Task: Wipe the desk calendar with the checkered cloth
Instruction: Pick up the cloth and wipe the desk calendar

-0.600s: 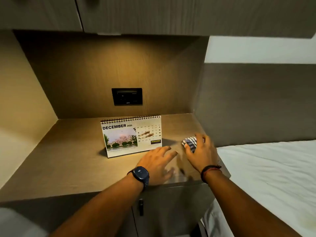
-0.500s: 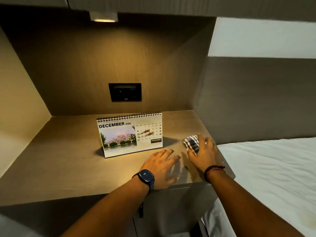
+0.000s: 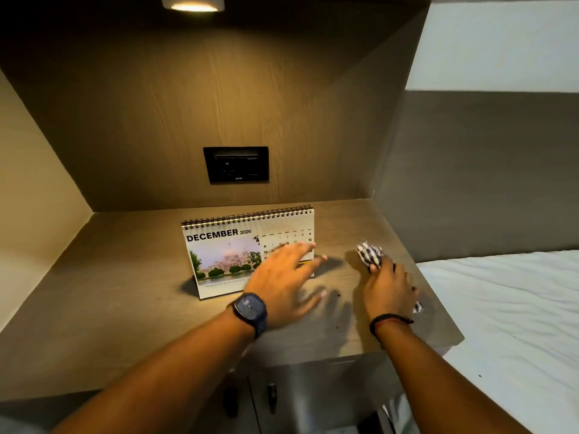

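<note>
Nearest the camera, two bare forearms reach over the front edge of a wooden desk (image 3: 103, 324), the left wrist wearing a dark watch (image 3: 249, 311) and the right a thin band (image 3: 390, 321). Just beyond, the left hand (image 3: 282, 283) hovers with fingers spread and empty, its blurred fingertips overlapping the lower right part of the calendar (image 3: 225, 255) as seen from the head camera; whether they touch the page cannot be told. To its right, the right hand (image 3: 390, 286) is clenched around the cloth (image 3: 369, 253), a bunched checkered wad that sticks out past the fingers toward the back of the desk, with a small corner showing at the heel of the hand. The cloth sits near the calendar's right edge but apart from it, with bare desk between them. The calendar stands upright on the middle of the desk, spiral binding on top, showing "DECEMBER 2026" above a picture of a building and trees. Behind it, a black socket panel (image 3: 236, 164) is set in the wood back wall, and a lamp (image 3: 192, 3) glows overhead. A white bed (image 3: 507, 308) lies beside the desk on the right.
</note>
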{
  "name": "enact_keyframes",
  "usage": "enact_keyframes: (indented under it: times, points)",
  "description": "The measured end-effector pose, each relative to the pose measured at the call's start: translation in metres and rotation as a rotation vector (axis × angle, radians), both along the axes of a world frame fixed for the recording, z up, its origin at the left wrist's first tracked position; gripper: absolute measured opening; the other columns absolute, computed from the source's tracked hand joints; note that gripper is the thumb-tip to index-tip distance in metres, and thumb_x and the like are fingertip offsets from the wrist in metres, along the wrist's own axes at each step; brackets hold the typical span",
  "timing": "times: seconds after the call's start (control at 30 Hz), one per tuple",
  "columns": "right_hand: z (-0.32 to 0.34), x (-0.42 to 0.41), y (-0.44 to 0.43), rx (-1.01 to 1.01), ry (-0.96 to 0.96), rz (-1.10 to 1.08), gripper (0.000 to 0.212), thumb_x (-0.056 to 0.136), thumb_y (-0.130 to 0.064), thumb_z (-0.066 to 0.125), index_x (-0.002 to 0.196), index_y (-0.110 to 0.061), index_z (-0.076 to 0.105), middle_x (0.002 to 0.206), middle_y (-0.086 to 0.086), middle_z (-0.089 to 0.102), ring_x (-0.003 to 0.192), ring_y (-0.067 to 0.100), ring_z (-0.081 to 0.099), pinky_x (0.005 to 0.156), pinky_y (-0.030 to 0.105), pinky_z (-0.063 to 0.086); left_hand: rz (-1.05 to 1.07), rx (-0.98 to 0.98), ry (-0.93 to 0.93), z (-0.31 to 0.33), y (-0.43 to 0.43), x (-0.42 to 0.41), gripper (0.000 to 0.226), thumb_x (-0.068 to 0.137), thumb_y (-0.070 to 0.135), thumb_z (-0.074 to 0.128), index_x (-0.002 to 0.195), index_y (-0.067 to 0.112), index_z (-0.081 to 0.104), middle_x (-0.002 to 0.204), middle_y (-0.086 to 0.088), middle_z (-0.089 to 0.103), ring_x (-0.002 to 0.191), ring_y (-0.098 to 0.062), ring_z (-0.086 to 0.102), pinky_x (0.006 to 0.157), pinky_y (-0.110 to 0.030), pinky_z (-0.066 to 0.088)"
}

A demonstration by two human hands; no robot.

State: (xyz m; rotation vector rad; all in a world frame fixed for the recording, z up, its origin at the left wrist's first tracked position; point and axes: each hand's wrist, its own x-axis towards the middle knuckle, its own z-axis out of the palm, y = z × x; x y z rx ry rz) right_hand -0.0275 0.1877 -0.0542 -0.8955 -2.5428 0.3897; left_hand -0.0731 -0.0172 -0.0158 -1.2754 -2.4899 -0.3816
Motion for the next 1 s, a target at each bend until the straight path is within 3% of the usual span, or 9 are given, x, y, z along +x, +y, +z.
enact_keyframes:
  times: [0.1,0.23,0.33,0.47,0.57,0.73,0.9,1.0]
  points:
    - [0.013,-0.012,-0.053,-0.237,0.348,0.006,0.025,0.092,-0.020,0.046,0.115,-0.011,0.052,0.113,0.020,0.057,0.101,0.038,0.053,0.079,0.051,0.049,0.059,0.140,0.213,0.050,-0.024,-0.041,0.056,0.086,0.048,0.050,0.133,0.018,0.048,0.137,-0.016,0.049,0.126,-0.032,0.043,0.103,-0.043,0.034]
    - [0.021,-0.028,-0.129,-0.358,0.600,0.036,0.022,0.093,-0.023,0.046,0.113,-0.014,0.049,0.108,0.013,0.057,0.087,0.030,0.058,0.059,0.032,0.045,0.247,-0.108,0.147,0.087,-0.042,-0.088,0.062,0.089,0.060,0.029,0.141,0.025,0.036,0.145,-0.013,0.040,0.133,-0.031,0.034,0.109,-0.045,0.028]
    - [0.017,-0.043,-0.152,-0.423,0.585,0.065,0.030,0.094,-0.024,0.045,0.121,-0.011,0.047,0.120,0.014,0.054,0.095,0.031,0.059,0.065,0.037,0.054,0.260,-0.293,0.054,0.082,-0.046,-0.109,0.058,0.092,0.058,0.019,0.143,0.032,0.031,0.151,-0.008,0.032,0.138,-0.029,0.026,0.111,-0.044,0.023]
    - [0.013,-0.058,-0.161,-0.448,0.591,0.106,0.034,0.092,-0.016,0.049,0.125,-0.010,0.046,0.125,0.015,0.051,0.105,0.034,0.057,0.080,0.047,0.054,0.184,-0.306,-0.050,0.069,-0.046,-0.116,0.056,0.093,0.055,0.012,0.137,0.035,0.040,0.153,-0.003,0.030,0.139,-0.027,0.023,0.112,-0.045,0.022]
    - [0.009,-0.063,-0.171,-0.448,0.592,0.119,0.037,0.088,-0.007,0.052,0.124,-0.010,0.047,0.126,0.016,0.052,0.108,0.035,0.056,0.084,0.045,0.053,0.170,-0.330,-0.072,0.069,-0.047,-0.119,0.055,0.094,0.054,0.012,0.138,0.034,0.039,0.155,-0.002,0.025,0.141,-0.026,0.017,0.114,-0.047,0.017]
    - [-0.003,-0.052,-0.187,-0.267,0.548,0.352,0.037,0.079,0.001,0.059,0.115,-0.008,0.057,0.116,0.015,0.059,0.101,0.034,0.060,0.079,0.040,0.054,0.168,-0.330,-0.073,0.070,-0.046,-0.120,0.054,0.094,0.053,0.012,0.139,0.036,0.037,0.156,-0.001,0.023,0.142,-0.026,0.014,0.114,-0.046,0.014]
    - [0.009,-0.063,-0.161,-0.469,0.648,0.056,0.035,0.083,-0.002,0.056,0.116,-0.011,0.056,0.119,0.015,0.059,0.099,0.033,0.061,0.077,0.033,0.051,0.179,-0.332,-0.060,0.068,-0.046,-0.120,0.055,0.093,0.055,0.009,0.139,0.039,0.034,0.156,-0.001,0.022,0.142,-0.027,0.013,0.113,-0.047,0.015]
    - [0.013,-0.063,-0.166,-0.489,0.649,0.058,0.033,0.083,-0.002,0.057,0.115,-0.010,0.058,0.117,0.013,0.060,0.099,0.030,0.061,0.078,0.024,0.045,0.187,-0.332,-0.051,0.068,-0.046,-0.120,0.055,0.093,0.056,0.009,0.139,0.038,0.035,0.156,-0.001,0.021,0.143,-0.026,0.012,0.114,-0.047,0.013]
